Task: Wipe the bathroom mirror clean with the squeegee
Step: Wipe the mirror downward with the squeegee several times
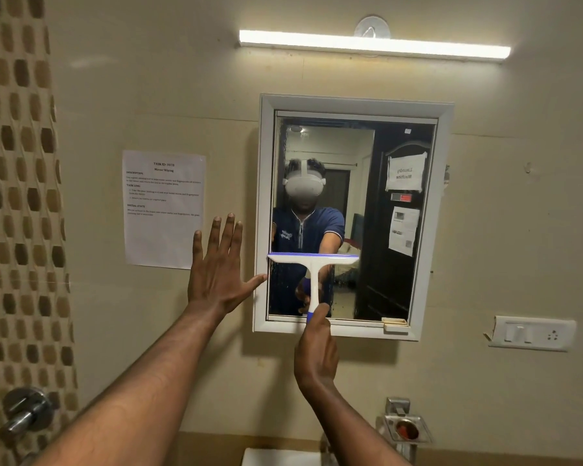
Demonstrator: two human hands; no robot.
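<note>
Both forearms rise from the bottom of the view toward the wall. My right hand (pixel 317 351) is clenched around the blue lower end of the squeegee (pixel 313 277) handle, thumb up along it, just below the mirror's bottom edge. The squeegee stands upright, its white stem reaching up over the lower left part of the glass and its wide blade lying level across the mirror (pixel 354 216), the blade's left end at the inner edge of the frame. Small droplets or streaks show on the glass under the blade; I cannot tell whether the blade presses the glass.

My left hand (pixel 217 274) is released, fingers spread and pointing up, palm toward the beige wall (pixel 155 95) just left of the mirror, its thumb stretched out to the white frame (pixel 262 210). Whether the palm touches the wall I cannot tell.

Left of that hand, a printed sheet (pixel 164 210) is stuck to the wall, and further left runs a strip of brown patterned tile (pixel 17 196). Above the mirror a tube light (pixel 374 45) glows. To the right sits a white switch plate (pixel 532 332). Low down, a chrome tap (pixel 26 415) shows at left, a metal soap holder (pixel 406 428) at right, and a white basin edge (pixel 280 457) between my arms.
</note>
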